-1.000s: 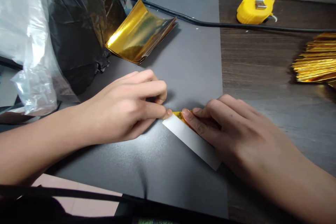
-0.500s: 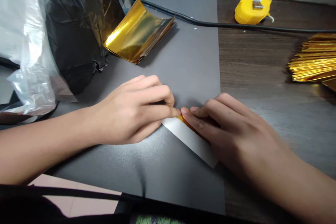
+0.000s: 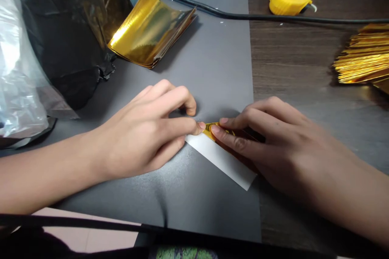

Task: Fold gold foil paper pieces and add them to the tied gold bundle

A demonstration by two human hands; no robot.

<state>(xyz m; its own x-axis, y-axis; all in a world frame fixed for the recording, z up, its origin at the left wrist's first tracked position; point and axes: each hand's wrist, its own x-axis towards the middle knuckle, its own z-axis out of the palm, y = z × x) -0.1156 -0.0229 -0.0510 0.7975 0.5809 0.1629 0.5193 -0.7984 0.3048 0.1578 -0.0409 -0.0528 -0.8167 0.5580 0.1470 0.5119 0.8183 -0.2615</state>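
Observation:
A sheet of gold foil paper (image 3: 223, 161), partly folded, lies on the grey mat. Its white back shows as a slanting strip, and gold shows along the fold. My left hand (image 3: 152, 129) holds the upper left end of the fold under a fingertip, with another finger bent and raised above the mat. From the right, the thumb and forefinger of my right hand (image 3: 270, 137) pinch the gold fold. My right hand hides the sheet's far right part.
A stack of gold sheets (image 3: 152, 28) leans beside a black plastic bag (image 3: 69, 44). Clear plastic (image 3: 21, 73) hangs at the left. A black cable (image 3: 231, 15) crosses behind. A yellow tape measure (image 3: 288, 2) and a pile of folded gold paper (image 3: 364, 56) are at the right.
My left fingers have lifted and spread a little from the fold. My right fingertips have parted slightly, so more gold shows between the hands. The view has tipped slightly downward.

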